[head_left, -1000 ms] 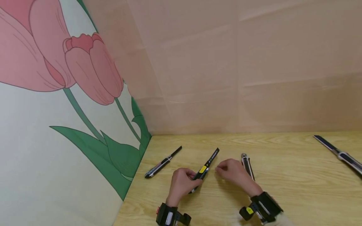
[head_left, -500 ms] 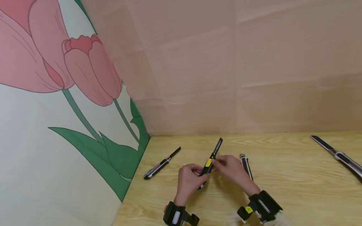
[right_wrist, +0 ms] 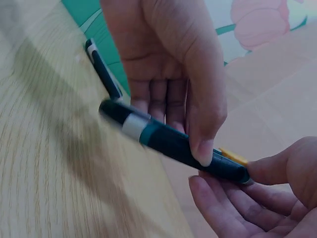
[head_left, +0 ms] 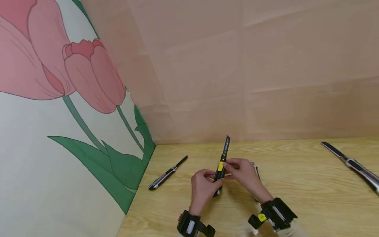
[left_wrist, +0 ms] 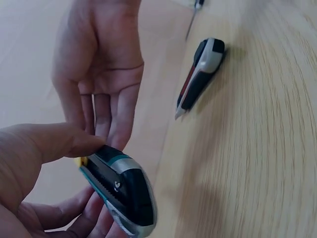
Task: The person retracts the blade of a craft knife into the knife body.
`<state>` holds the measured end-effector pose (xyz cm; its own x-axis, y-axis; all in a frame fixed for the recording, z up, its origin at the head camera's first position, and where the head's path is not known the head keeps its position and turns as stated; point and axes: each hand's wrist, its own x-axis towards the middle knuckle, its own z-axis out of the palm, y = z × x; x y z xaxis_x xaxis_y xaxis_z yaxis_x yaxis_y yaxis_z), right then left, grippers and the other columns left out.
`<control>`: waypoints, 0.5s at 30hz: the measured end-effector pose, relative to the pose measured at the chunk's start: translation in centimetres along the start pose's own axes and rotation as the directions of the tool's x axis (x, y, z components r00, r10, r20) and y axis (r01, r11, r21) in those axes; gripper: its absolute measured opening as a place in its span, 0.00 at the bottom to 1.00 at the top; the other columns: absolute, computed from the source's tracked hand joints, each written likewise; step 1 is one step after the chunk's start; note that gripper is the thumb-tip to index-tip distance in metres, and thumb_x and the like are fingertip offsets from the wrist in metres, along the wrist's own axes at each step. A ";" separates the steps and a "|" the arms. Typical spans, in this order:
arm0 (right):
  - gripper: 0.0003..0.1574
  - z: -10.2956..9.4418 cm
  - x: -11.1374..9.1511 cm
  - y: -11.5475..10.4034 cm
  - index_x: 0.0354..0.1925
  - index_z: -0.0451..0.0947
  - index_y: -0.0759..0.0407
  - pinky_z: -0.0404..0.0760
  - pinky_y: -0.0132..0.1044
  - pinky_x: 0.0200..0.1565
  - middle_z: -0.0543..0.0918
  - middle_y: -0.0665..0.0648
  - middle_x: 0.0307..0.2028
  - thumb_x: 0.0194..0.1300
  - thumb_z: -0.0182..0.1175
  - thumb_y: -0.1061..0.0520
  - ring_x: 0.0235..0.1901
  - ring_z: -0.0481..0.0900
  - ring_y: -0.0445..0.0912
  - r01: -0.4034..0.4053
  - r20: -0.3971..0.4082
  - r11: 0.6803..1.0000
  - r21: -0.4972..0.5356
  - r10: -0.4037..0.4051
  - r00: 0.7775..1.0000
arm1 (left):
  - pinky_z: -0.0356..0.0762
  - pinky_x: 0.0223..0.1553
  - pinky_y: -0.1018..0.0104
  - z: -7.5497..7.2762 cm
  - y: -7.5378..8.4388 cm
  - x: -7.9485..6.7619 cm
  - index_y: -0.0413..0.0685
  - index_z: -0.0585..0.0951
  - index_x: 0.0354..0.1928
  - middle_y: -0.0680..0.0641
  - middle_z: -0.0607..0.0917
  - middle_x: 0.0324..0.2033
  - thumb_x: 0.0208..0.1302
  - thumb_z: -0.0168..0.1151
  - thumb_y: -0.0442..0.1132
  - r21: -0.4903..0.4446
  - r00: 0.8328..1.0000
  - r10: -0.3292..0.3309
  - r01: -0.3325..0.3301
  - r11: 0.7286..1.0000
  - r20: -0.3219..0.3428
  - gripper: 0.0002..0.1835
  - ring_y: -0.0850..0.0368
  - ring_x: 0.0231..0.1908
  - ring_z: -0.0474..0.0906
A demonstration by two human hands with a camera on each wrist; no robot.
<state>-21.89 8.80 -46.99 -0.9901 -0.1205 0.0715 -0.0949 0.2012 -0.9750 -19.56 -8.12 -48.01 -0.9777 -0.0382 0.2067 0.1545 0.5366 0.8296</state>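
My left hand (head_left: 204,187) grips the handle of a black utility knife (head_left: 219,175), thumb along its side, in the middle of the head view. The knife is held up at a steep tilt, its long dark blade (head_left: 226,147) out and pointing away from me. On its front sits a yellow slider (head_left: 220,166). My right hand (head_left: 247,176) pinches the knife at that slider; in the right wrist view its thumb (right_wrist: 277,168) lies against the yellow piece, with fingers under the body. The left wrist view shows the handle's rounded butt (left_wrist: 138,198) close up.
A grey-and-black utility knife (head_left: 166,177) lies at the left, blade out. Another knife (head_left: 256,169) is mostly hidden behind my right hand. A third knife (head_left: 359,166), blade out, lies at the far right. Brown paper (head_left: 201,72) and a tulip-patterned wall (head_left: 94,79) border the wooden table (head_left: 302,197).
My left hand has lifted the knife, carried it right and turned it more upright. My right hand has come from beside the knife to grip it at the yellow slider.
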 end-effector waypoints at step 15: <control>0.23 -1.2 0.0 -0.4 0.53 0.79 0.70 0.91 0.46 0.38 0.84 0.71 0.46 0.71 0.58 0.52 0.40 0.86 0.56 0.034 -0.026 0.997 0.066 -0.032 0.999 | 0.87 0.31 0.70 1.2 0.2 0.1 0.46 0.82 0.43 0.50 0.86 0.37 0.51 0.75 0.42 -0.129 0.997 0.048 -0.041 0.991 0.055 0.17 0.55 0.32 0.84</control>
<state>-21.99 9.90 -46.39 -0.9890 -0.1012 0.1083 -0.1213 0.1324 -0.9837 -19.79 -6.96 -48.43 -0.9755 0.0342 0.2174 0.2110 0.4247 0.8804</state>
